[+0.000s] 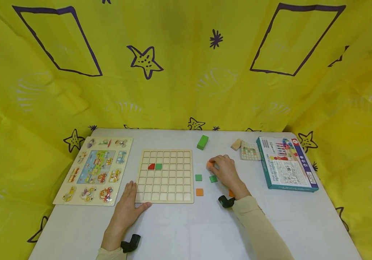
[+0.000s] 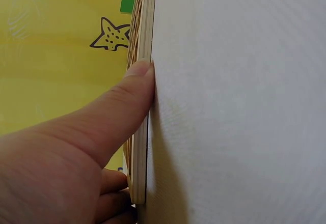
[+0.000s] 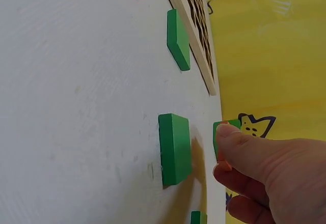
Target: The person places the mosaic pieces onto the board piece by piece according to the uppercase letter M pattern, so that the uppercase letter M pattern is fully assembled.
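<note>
A wooden grid board (image 1: 177, 180) lies on the table, with a red piece (image 1: 151, 166) and a green tile (image 1: 158, 166) side by side in its cells. My left hand (image 1: 126, 209) rests at the board's near left corner. In the left wrist view the thumb (image 2: 119, 109) presses against the board's edge (image 2: 138, 173). Right of the board, my right hand (image 1: 226, 172) pinches a small orange piece (image 1: 210, 165) between thumb and finger, above the table in the right wrist view. Two green tiles (image 1: 198, 177) (image 3: 175, 150) and an orange tile (image 1: 199, 192) lie nearby.
Another orange tile (image 1: 231, 193) is partly hidden by my right wrist. Farther back are a green block (image 1: 202, 142), a plain wooden block (image 1: 236, 144) and a pattern card (image 1: 250, 151). A boxed set (image 1: 288, 164) stands at the right, a vehicle puzzle board (image 1: 93, 171) at the left.
</note>
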